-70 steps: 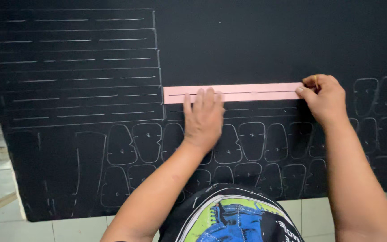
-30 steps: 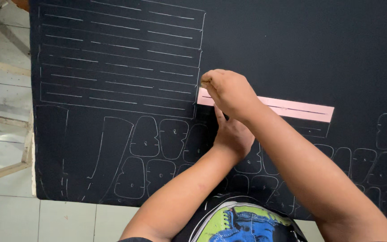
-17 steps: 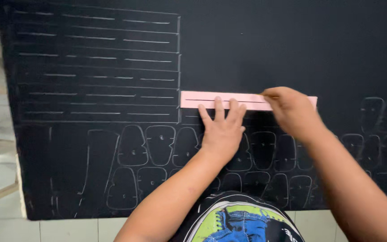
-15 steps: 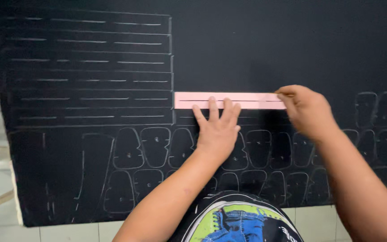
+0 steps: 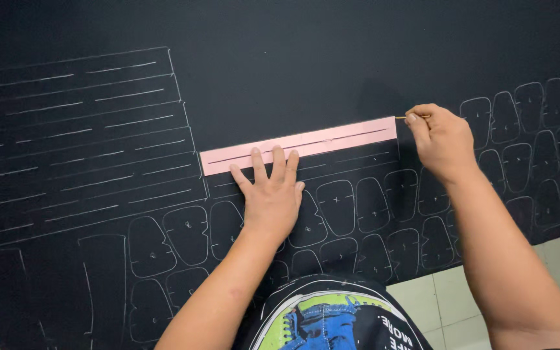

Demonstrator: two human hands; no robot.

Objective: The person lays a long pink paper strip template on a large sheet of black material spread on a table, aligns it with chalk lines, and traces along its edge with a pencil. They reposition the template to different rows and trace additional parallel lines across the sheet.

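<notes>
A long pink strip template [image 5: 332,139] with a slot down its middle lies slightly tilted on a big black sheet [image 5: 306,58]. My left hand [image 5: 268,194] lies flat with fingers spread, its fingertips pressing the strip's lower edge left of centre. My right hand [image 5: 441,137] sits at the strip's right end, fingers pinched on a thin marking pen [image 5: 402,117] whose tip touches that end.
White outlines cover the sheet: long bars with centre lines [image 5: 79,142] at the left, and rows of small rounded shapes [image 5: 358,214] below and to the right. White tiled floor [image 5: 448,298] shows at the bottom right, past the sheet's edge.
My right hand has drawn along the pink strip from its left end to its right end. My left hand has stayed pressed on the strip. The camera view has shifted.
</notes>
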